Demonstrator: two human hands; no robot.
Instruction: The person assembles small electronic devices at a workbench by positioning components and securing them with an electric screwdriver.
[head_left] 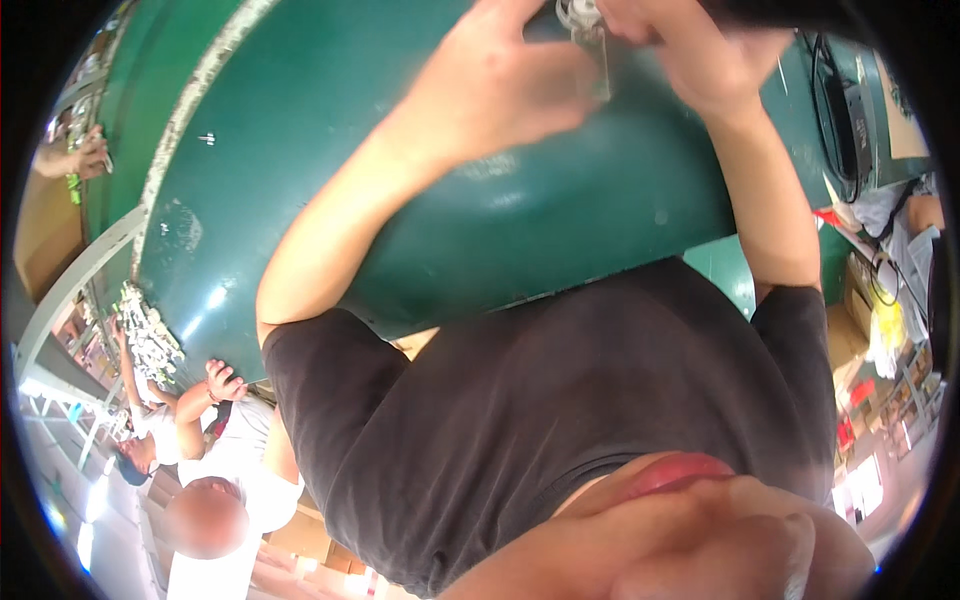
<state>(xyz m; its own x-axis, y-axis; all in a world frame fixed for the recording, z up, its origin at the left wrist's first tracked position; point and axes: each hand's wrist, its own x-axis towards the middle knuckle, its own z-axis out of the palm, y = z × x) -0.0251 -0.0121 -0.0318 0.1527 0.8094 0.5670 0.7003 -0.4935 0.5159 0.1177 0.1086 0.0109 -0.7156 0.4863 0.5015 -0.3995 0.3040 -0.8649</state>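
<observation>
Both my hands are at the top edge of the head view, over a green tabletop [560, 240]. Between them is a small shiny metal piece [582, 14] with a rounded end. A narrow, pale strip hangs below it, and its exact kind is unclear. The fingers of my right hand [700, 55] close on this piece from the right. My left hand [505, 85] is just to its left, its fingers partly blurred and partly cut off by the frame, so its grip does not show.
A pile of small metallic parts [150, 338] lies at the table's left end, near people in white [245, 455]. Another person's hand [90, 153] shows at far left. A tiny loose part [207, 138] lies on the table. A black device with cables [855, 125] stands at right.
</observation>
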